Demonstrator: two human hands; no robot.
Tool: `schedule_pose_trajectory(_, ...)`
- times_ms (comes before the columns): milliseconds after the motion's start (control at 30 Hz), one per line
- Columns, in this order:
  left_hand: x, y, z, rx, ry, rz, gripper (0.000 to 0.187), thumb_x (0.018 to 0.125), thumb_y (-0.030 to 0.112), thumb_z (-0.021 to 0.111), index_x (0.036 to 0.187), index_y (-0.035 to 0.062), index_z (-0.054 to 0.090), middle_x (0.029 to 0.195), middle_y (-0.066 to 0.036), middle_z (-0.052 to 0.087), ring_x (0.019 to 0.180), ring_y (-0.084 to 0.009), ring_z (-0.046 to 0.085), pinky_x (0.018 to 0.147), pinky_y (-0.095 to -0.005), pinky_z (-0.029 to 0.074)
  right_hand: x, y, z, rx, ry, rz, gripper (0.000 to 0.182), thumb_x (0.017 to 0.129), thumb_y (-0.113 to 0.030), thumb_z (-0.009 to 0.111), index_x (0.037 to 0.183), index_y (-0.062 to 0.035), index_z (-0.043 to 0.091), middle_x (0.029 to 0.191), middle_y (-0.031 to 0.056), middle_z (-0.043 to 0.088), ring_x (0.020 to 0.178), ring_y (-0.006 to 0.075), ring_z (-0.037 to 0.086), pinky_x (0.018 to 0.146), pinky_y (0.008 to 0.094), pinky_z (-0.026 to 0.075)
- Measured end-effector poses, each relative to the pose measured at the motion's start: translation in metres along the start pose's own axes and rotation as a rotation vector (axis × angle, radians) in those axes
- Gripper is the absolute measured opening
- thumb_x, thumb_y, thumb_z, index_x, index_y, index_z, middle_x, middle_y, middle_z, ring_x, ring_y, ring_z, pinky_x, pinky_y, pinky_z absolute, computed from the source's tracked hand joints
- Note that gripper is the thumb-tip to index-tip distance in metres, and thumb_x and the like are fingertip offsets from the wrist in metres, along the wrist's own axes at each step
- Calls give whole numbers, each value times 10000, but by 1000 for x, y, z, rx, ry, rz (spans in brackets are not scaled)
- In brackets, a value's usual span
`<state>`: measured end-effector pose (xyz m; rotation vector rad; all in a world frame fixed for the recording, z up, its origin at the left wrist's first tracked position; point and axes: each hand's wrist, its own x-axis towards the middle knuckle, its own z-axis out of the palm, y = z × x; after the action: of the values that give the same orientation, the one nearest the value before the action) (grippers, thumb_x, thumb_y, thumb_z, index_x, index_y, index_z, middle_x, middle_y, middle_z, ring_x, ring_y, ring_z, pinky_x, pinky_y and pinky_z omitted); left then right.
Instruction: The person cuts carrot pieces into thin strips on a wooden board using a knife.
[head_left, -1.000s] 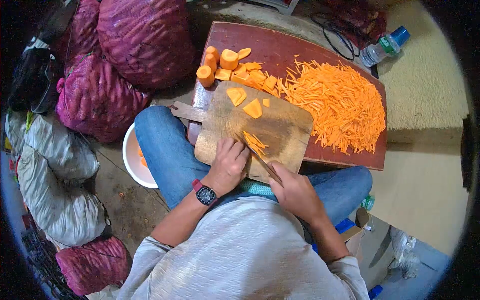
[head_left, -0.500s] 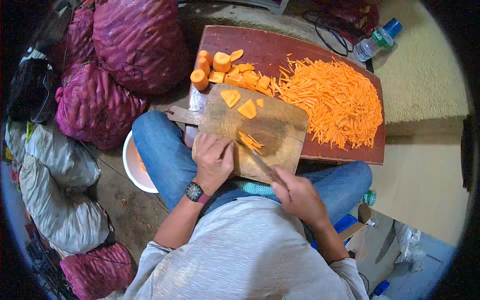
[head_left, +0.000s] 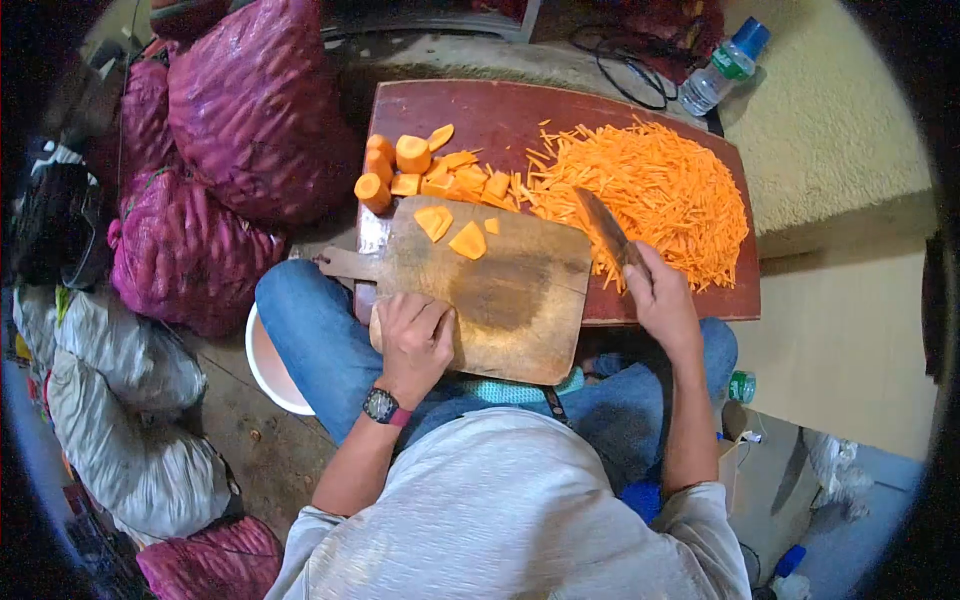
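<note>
A wooden cutting board [head_left: 500, 295] lies across my lap and the near edge of a dark red board [head_left: 500, 110]. My left hand [head_left: 415, 340] presses on the cutting board's near left corner. Out to the right, my right hand [head_left: 660, 295] grips a knife [head_left: 603, 228] whose blade points into the big pile of carrot strips [head_left: 650, 195]. Two flat carrot slices [head_left: 452, 230] rest at the cutting board's far edge. Carrot chunks and slices [head_left: 425, 170] are heaped on the red board behind it.
Purple mesh sacks [head_left: 240, 110] stand at the left, with grey sacks [head_left: 120, 370] below them. A white bowl [head_left: 265, 365] sits by my left knee. A plastic bottle [head_left: 722, 65] lies at the top right beside a black cable [head_left: 625, 75].
The strips on the cutting board are gone from it. My right hand has swung the knife from the board's near edge over to the strip pile on the right. My left hand slid slightly left.
</note>
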<state>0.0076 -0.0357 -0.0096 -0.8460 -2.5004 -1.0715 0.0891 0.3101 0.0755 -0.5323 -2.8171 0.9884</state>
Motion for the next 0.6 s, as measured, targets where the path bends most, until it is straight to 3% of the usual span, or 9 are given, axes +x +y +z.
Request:
schedule_pose_trajectory(133, 1, 2, 0, 40, -32, -2, 108, 844, 27, 824, 910, 67, 749, 906, -77, 647, 894, -309, 602, 854, -462, 416, 19, 26, -18, 15, 86, -49, 410, 1061, -205, 701, 1406, 14, 669, 918, 239, 727, 804, 257, 747, 754, 393, 574)
schedule_pose_trajectory(167, 2, 2, 0, 42, -35, 6, 108, 844, 27, 824, 910, 67, 749, 906, -77, 647, 894, -309, 602, 854, -462, 416, 21, 29, -23, 80, 134, -130, 403, 1068, -178, 699, 1410, 34, 668, 914, 162, 752, 791, 184, 702, 744, 355, 572)
schedule_pose_trajectory(267, 2, 3, 0, 64, -60, -7, 97, 852, 39, 822, 914, 68, 753, 917, -79, 649, 905, -312, 605, 864, -464, 413, 32, 39, -31, 208, 244, -185, 399, 1079, -159, 688, 1411, 61, 669, 1010, 103, 787, 872, 166, 705, 808, 333, 580)
schedule_pose_trajectory(300, 2, 3, 1, 58, -66, -37, 90, 856, 49, 824, 915, 66, 758, 907, -82, 649, 907, -314, 607, 865, -465, 415, 33, 39, -37, 430, 166, -17, 403, 1076, -146, 693, 1408, 83, 669, 1123, 85, 780, 992, 161, 707, 908, 313, 572)
schedule_pose_trajectory(400, 6, 3, 2, 7, -93, -82, 83, 861, 70, 830, 918, 61, 770, 885, -90, 648, 909, -318, 611, 864, -469, 419, 34, 31, -35, 604, 78, 252, 412, 1070, -138, 702, 1414, 87, 667, 1199, 102, 777, 1044, 160, 711, 943, 317, 578)
schedule_pose_trajectory(433, 10, 5, 3, -36, -108, -103, 84, 863, 81, 834, 920, 59, 776, 872, -95, 646, 910, -320, 612, 862, -471, 423, 38, 38, -14, 371, 208, 17, 426, 1056, -118, 707, 1437, 64, 655, 1066, 99, 799, 925, 206, 758, 827, 351, 610)
schedule_pose_trajectory(467, 16, 8, 5, -34, -104, -94, 84, 863, 81, 834, 920, 59, 776, 872, -95, 646, 910, -320, 612, 862, -471, 423, 38, 45, -7, 374, 216, 12, 426, 1056, -118, 707, 1437, 64, 655, 1066, 99, 799, 925, 206, 758, 827, 351, 610)
schedule_pose_trajectory(533, 35, 23, 7, -126, -85, -100, 89, 862, 93, 844, 913, 56, 782, 856, -97, 651, 907, -318, 612, 850, -476, 430, 33, 29, 8, 15, 335, -504, 447, 1021, -117, 742, 1433, 28, 653, 956, 121, 768, 841, 287, 763, 732, 425, 612)
schedule_pose_trajectory(600, 63, 44, 8, -121, -102, -77, 109, 859, 102, 850, 932, 58, 781, 871, -96, 655, 915, -325, 612, 845, -476, 437, 23, 17, 11, -69, 284, -485, 483, 979, -83, 765, 1442, 5, 662, 959, 136, 761, 847, 308, 757, 734, 441, 604)
